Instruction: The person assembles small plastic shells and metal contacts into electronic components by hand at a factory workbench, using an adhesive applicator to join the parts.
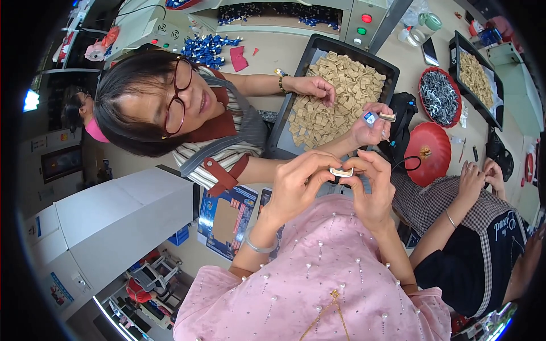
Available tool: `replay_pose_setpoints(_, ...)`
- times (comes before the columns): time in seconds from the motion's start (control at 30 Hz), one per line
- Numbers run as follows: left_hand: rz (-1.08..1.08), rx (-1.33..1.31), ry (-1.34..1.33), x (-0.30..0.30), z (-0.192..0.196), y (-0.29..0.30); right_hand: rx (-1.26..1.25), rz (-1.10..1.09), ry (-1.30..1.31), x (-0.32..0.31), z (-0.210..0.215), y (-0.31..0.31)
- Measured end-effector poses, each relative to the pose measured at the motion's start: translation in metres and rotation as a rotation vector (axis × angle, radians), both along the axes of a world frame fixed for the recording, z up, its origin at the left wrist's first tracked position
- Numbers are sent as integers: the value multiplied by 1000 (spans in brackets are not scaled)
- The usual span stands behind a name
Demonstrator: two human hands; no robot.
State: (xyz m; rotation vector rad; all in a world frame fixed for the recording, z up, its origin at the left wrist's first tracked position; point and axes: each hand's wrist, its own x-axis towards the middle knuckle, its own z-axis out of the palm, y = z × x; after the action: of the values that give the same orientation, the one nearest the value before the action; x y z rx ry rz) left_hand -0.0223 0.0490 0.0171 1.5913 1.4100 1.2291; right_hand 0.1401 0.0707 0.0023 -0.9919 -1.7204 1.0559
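Between both hands I hold a small white piece with a beige inner strip (341, 172), pinched by the fingertips. My left hand (301, 184) grips its left end; my right hand (373, 190) grips its right end. Just beyond, a co-worker's hand (371, 126) holds a similar small piece (387, 117) and a small blue-and-white item. That person's other hand (311, 88) rests over a black tray (380, 59) heaped with small beige pieces (335, 96).
At the right stand a red bowl of grey parts (439, 96), a red dish (418, 149) and a second black tray (455, 54). Blue-and-white parts (207, 51) lie at the far left of the table. Another co-worker's hands (475, 179) are to my right.
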Motion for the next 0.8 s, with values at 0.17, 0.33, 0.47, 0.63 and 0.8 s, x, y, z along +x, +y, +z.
replay_pose_setpoints(0.17,5,-10,-7,1,-1,-1,-2,2,8,0,0,0)
replay_pose_setpoints(0.33,4,-10,-15,1,-4,-1,1,-1,12,0,-1,0)
replay_pose_setpoints(0.47,-4,-12,-14,1,-2,-2,-21,-7,30,-1,-3,-2)
replay_pose_setpoints(0.63,27,-149,-74,5,7,-4,-23,-3,13,0,-10,-4)
replay_pose_setpoints(0.8,64,-259,-348,9,-9,-11,-3,-2,18,-2,-8,-5)
